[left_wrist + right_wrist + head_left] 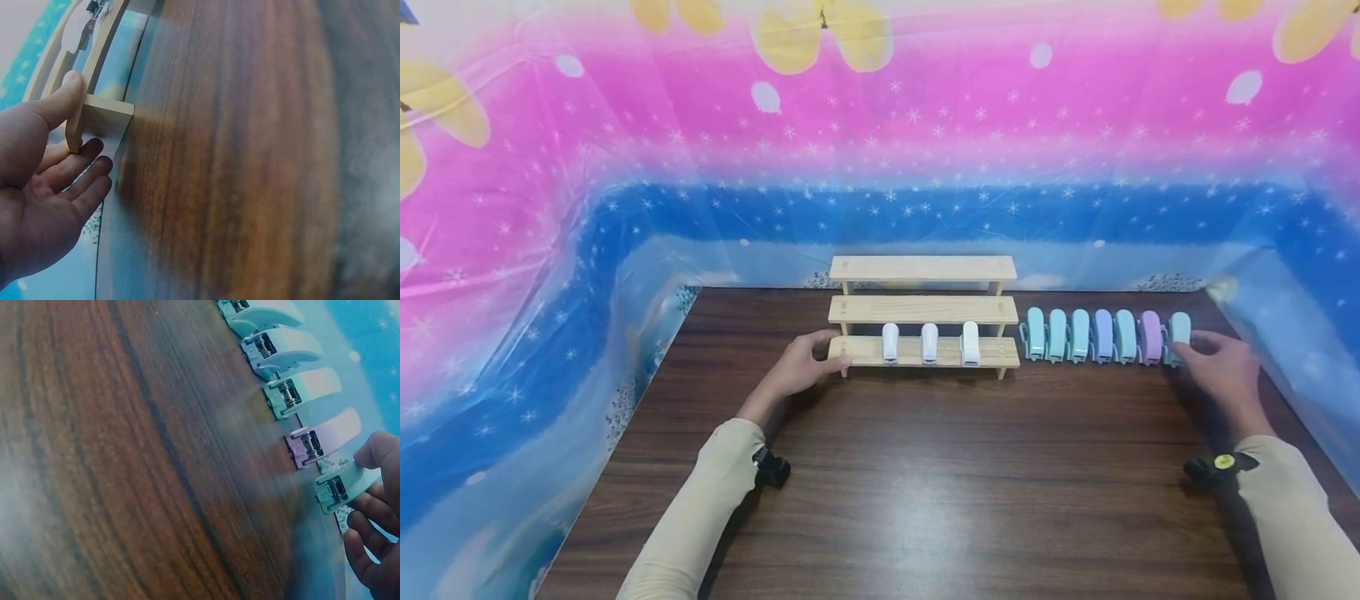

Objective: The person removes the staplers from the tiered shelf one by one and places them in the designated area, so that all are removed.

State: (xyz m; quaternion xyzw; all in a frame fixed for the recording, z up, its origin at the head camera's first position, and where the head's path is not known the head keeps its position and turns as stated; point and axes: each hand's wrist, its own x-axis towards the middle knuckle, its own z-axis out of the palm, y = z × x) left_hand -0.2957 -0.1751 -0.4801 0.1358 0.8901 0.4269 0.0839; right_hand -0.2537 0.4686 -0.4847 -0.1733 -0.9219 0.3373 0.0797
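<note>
A stepped wooden display rack [921, 267] stands at the back of the table, with three white hole punches [928, 343] spaced along its lowest step. My left hand [808, 364] grips the left end of that step; in the left wrist view the thumb lies on the wood [103, 47] and the fingers are below. To the right of the rack runs a row of hole punches in teal, blue [1102, 336] and purple [1149, 337]. At its right end, my right hand [1225, 371] pinches a teal hole punch [337, 489] between thumb and fingers.
The dark wood-grain table [917, 467] extends in front of the rack and the row. A printed cloth [955, 208] hangs behind the table and along both sides. The rack's upper two steps hold nothing.
</note>
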